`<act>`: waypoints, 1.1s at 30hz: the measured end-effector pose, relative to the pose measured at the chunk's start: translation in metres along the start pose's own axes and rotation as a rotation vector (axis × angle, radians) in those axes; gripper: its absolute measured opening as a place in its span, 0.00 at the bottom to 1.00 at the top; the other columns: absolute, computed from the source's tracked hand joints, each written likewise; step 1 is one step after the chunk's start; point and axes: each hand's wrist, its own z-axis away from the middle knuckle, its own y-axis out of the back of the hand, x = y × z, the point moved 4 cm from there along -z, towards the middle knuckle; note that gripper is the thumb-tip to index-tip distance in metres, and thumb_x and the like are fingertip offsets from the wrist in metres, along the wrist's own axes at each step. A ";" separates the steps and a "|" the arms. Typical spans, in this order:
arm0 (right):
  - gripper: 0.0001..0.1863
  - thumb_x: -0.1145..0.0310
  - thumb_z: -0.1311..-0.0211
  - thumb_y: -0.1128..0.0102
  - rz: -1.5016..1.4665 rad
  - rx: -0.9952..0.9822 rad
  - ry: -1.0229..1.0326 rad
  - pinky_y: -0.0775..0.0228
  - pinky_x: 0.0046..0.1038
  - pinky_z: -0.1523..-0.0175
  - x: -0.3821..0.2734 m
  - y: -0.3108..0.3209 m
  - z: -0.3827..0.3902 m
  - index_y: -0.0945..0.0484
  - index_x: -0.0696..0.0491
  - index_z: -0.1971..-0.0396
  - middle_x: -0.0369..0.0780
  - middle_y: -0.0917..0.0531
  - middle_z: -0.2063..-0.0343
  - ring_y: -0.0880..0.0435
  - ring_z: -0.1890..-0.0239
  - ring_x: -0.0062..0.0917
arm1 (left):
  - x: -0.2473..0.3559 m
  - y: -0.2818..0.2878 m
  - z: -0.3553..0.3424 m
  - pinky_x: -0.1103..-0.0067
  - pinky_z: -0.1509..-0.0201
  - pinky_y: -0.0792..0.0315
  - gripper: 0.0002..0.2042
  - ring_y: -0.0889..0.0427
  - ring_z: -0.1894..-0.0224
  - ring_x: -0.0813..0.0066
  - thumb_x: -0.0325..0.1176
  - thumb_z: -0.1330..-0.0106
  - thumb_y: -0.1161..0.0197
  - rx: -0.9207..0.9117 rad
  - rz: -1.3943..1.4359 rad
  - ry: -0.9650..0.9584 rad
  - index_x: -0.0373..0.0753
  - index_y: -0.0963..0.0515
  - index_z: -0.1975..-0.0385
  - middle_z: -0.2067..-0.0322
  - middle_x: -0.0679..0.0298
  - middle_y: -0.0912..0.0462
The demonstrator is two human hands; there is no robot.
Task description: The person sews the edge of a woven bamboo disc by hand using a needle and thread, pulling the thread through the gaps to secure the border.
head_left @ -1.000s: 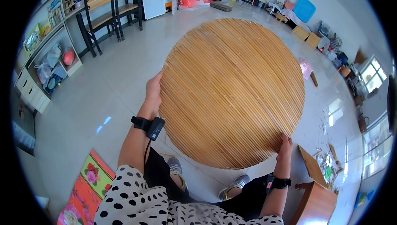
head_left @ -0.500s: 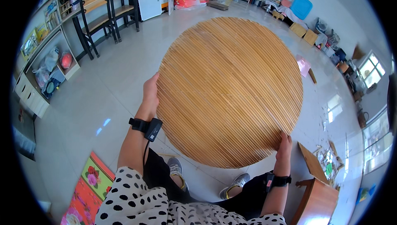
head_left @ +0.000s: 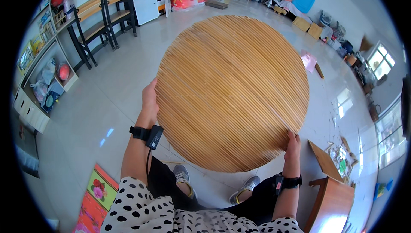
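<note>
Held out in front of me is a large round mat of thin, parallel bamboo-like strips, golden brown, with its flat face up. My left hand is closed on its left edge, the fingers partly hidden behind the rim. At the lower right edge my right hand grips the rim, thumb on top and the other fingers mostly underneath. Both wrists wear black straps with small boxes. Below the near edge, my two grey shoes stand on the floor.
A wooden stool stands close by my right side, with a board and scraps of strips beyond it. A red floral mat lies at lower left. Chairs and a shelf line the left; a pink sheet lies right.
The round mat and both my hands have shifted slightly left in view. The surroundings have moved a little too, as my head turned. My grip on the mat is unchanged.
</note>
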 end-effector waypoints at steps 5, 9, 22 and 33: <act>0.28 0.58 0.40 0.40 0.057 0.027 -0.053 0.33 0.27 0.58 -0.008 -0.006 0.008 0.30 0.57 0.43 0.40 0.22 0.54 0.25 0.57 0.25 | 0.002 0.001 0.004 0.72 0.51 0.26 0.19 0.19 0.55 0.66 0.42 0.29 0.45 0.017 -0.008 -0.006 0.30 0.23 0.51 0.55 0.55 0.18; 0.29 0.58 0.40 0.40 0.063 0.036 -0.059 0.33 0.27 0.56 0.001 -0.001 -0.003 0.30 0.58 0.42 0.41 0.21 0.53 0.25 0.54 0.26 | 0.002 -0.004 0.003 0.71 0.51 0.26 0.20 0.19 0.54 0.65 0.43 0.29 0.45 -0.022 -0.032 -0.019 0.30 0.24 0.50 0.55 0.54 0.18; 0.28 0.58 0.40 0.40 0.088 0.056 -0.100 0.35 0.30 0.46 -0.012 -0.008 0.008 0.30 0.60 0.45 0.42 0.22 0.51 0.25 0.50 0.27 | -0.003 0.005 -0.007 0.72 0.48 0.28 0.20 0.20 0.52 0.67 0.43 0.30 0.44 -0.031 -0.075 -0.049 0.31 0.23 0.50 0.53 0.57 0.18; 0.28 0.57 0.39 0.41 0.109 0.049 -0.107 0.34 0.30 0.49 -0.011 -0.009 0.009 0.30 0.57 0.43 0.41 0.23 0.50 0.25 0.49 0.28 | -0.004 0.017 -0.024 0.73 0.49 0.27 0.20 0.18 0.54 0.67 0.42 0.30 0.44 -0.080 -0.032 -0.056 0.30 0.23 0.51 0.54 0.57 0.17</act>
